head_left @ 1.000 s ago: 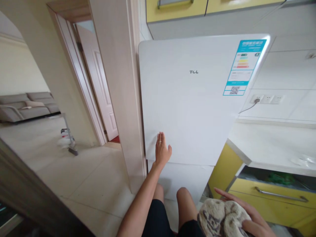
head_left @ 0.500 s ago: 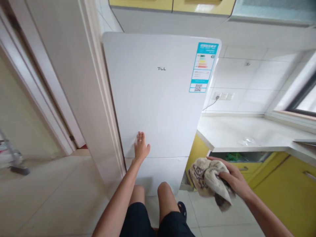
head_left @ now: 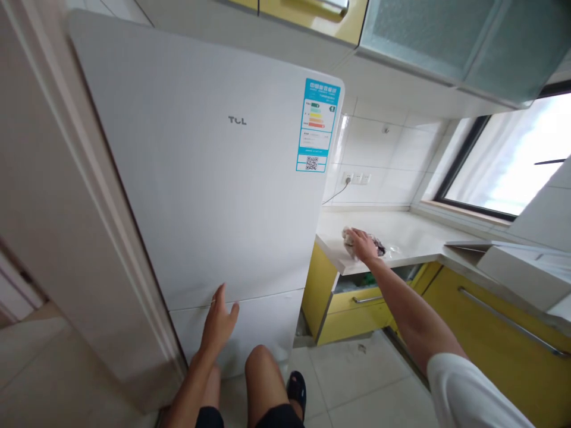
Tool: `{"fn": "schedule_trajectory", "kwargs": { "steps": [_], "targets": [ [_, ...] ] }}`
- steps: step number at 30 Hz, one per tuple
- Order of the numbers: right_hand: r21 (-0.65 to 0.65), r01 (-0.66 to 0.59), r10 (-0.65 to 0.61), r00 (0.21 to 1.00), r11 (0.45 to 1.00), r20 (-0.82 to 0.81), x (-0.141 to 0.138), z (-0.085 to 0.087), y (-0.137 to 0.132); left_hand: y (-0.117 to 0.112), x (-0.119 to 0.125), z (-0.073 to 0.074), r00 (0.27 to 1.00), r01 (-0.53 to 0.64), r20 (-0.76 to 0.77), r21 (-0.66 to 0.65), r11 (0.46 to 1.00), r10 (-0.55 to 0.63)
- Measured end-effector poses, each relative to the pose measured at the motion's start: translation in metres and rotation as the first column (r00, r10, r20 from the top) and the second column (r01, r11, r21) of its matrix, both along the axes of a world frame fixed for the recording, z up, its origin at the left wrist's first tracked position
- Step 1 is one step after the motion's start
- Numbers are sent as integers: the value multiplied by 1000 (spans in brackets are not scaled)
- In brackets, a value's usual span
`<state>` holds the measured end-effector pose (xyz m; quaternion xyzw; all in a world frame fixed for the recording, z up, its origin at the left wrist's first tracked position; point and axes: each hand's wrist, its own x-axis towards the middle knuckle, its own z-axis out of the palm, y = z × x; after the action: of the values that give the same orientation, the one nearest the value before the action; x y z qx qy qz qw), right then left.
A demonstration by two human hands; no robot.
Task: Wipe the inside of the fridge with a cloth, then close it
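Note:
A white two-door refrigerator [head_left: 200, 196] stands before me, with a blue and white energy label [head_left: 317, 125] at the upper right of its door. My left hand [head_left: 218, 318] is at the seam between the two doors, fingers apart and holding nothing; whether it touches the surface I cannot tell. Over on the white countertop [head_left: 397, 226], my right hand [head_left: 362, 244] is closed over a crumpled, patterned cloth [head_left: 350, 242] near the counter's front left corner. The palm and fingers hide most of the cloth.
Yellow base cabinets [head_left: 352, 315] with metal handles stand under the counter. A white box-like object [head_left: 526, 267] sits at the right. Overhead hang frosted-glass cabinets [head_left: 428, 35]. A plug and cord [head_left: 347, 181] run from the wall beside the refrigerator. A door frame [head_left: 89, 196] borders the left.
My right hand has carried the cloth from mid-air up onto the countertop. My left hand has slid down the door to the seam. The view has turned right.

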<state>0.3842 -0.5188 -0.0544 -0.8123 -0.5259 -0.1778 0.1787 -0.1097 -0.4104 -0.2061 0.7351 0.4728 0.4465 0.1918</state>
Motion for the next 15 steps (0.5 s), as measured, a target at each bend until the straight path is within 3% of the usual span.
{"fn": "schedule_trajectory", "kwargs": {
  "steps": [3, 6, 11, 15],
  "targets": [
    [-176, -11, 13, 1000, 984, 9, 10, -32, 19, -16, -6, -48, 997, -15, -83, -219, 976, -3],
    [-259, 13, -8, 1000, 966, 18, 20, -50, 35, -38, -16, -89, 969, -64, -244, -396, 916, -37],
    [-297, -62, 63, 998, 953, -4, 36, -45, 41, -64, -48, -129, 877, -153, -473, -447, 881, -87],
    [-196, -160, 162, 987, 967, -7, 15, -47, 25, -64, -80, -157, 882, -182, -469, -408, 895, -34]
  ]
}}
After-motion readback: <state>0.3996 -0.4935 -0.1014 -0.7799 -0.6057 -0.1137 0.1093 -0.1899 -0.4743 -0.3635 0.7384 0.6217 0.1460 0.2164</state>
